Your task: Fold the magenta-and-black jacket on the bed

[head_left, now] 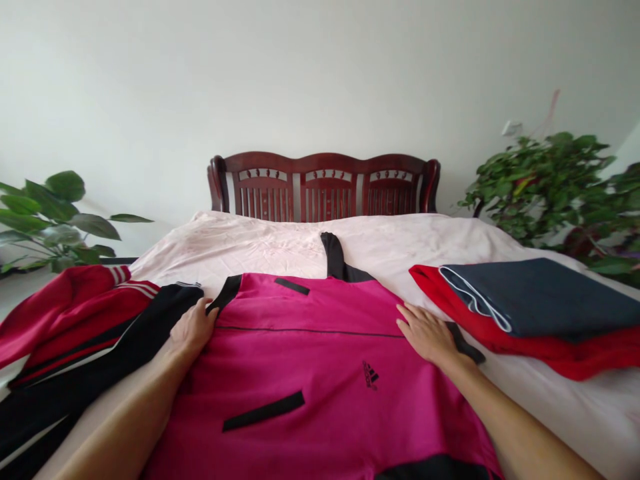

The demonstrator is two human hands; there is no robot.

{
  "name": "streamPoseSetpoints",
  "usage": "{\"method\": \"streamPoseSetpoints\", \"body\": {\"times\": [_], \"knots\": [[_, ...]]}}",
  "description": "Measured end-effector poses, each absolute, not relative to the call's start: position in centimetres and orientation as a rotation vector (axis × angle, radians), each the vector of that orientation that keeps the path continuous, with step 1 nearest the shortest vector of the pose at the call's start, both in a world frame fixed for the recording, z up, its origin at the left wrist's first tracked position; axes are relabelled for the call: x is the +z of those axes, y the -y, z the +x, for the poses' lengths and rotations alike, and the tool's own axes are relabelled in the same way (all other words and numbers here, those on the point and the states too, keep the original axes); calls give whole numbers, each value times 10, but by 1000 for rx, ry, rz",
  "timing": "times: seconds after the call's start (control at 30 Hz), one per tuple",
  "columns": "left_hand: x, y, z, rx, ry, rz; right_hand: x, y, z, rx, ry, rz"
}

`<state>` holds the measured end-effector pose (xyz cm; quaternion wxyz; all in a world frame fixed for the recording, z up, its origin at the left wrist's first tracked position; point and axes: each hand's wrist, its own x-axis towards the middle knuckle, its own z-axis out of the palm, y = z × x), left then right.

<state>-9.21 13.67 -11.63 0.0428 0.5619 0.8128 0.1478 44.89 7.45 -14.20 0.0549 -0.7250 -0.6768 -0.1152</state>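
I see the magenta short-sleeved sports shirt with black trim [320,360] spread flat across the middle of the pale pink sheeted bed [260,243], collar toward the headboard. The left hand [193,328] rests on the shirt's left sleeve, fingers curled at the black cuff; I cannot tell whether it pinches the cloth. The right hand [425,331] lies open and flat on the right sleeve, holding nothing. A folded dark slate garment [540,297] sits atop a folded red garment [575,353] by the bed's right edge.

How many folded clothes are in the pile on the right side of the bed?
2: a dark blue one on top, a red one under it, near the right hand. More could hide between them.
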Motion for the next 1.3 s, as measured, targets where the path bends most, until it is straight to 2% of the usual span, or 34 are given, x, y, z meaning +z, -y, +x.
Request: {"method": "streamPoseSetpoints", "body": {"times": [0.27,0.5,0.93,1.1,1.2,1.3], "knots": [[-105,-141,-84,303,-2550,1895,-145,-75,447,-391,2002,-2227],[-128,-136,-47,239,-2226,2335,-148,-77,449,-413,2020,-2219],[-138,-101,-42,115,-2201,2335,-153,-86,460,-360,2014,-2133],[-133,-70,-57,17,-2036,2362,-153,-83,459,-333,2001,-2141],[-125,-51,-74,-33,-1888,2380,-154,-81,455,-431,1984,-2159],[-120,-33,-97,45,-1695,2345,-141,-77,439,-471,1987,-2150]]}}
